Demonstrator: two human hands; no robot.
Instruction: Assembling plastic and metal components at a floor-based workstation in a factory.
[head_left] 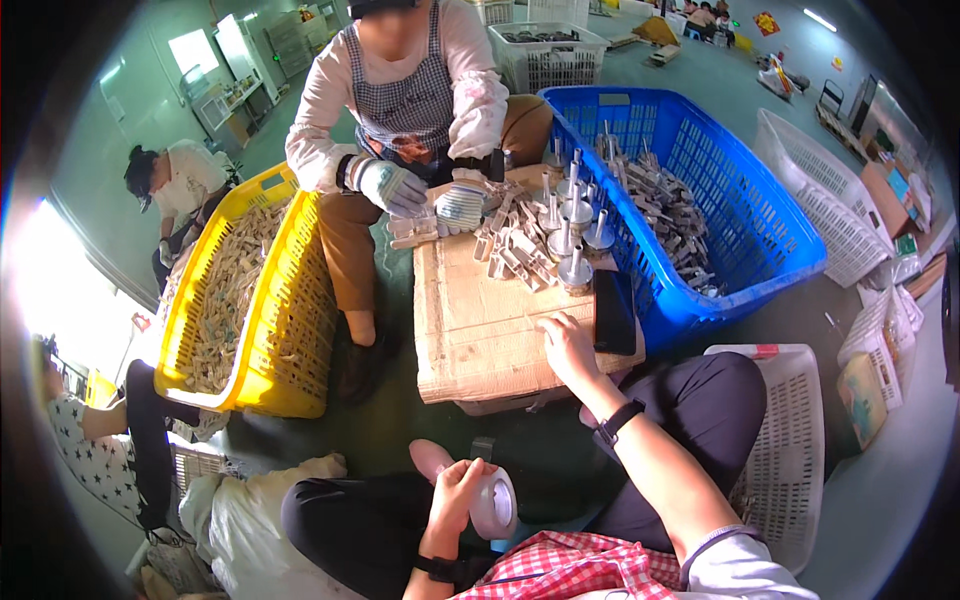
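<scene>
My left hand (455,492) grips a roll of clear packing tape (495,503) low over my lap. My right hand (567,347) rests flat with fingers spread on the top of a cardboard box (470,325) in front of me; a black band sits on that wrist. At the box's far end lie several pale metal brackets (512,255) and upright round-based metal pegs (576,268). A dark phone (613,312) lies on the box just right of my right hand. Across the box a seated person in grey gloves (392,187) holds brackets.
A blue crate (760,245) with metal parts stands to the right, a yellow crate (290,330) of pale parts to the left. White baskets (795,450) sit at my right knee and farther right. Other people sit at the left edge.
</scene>
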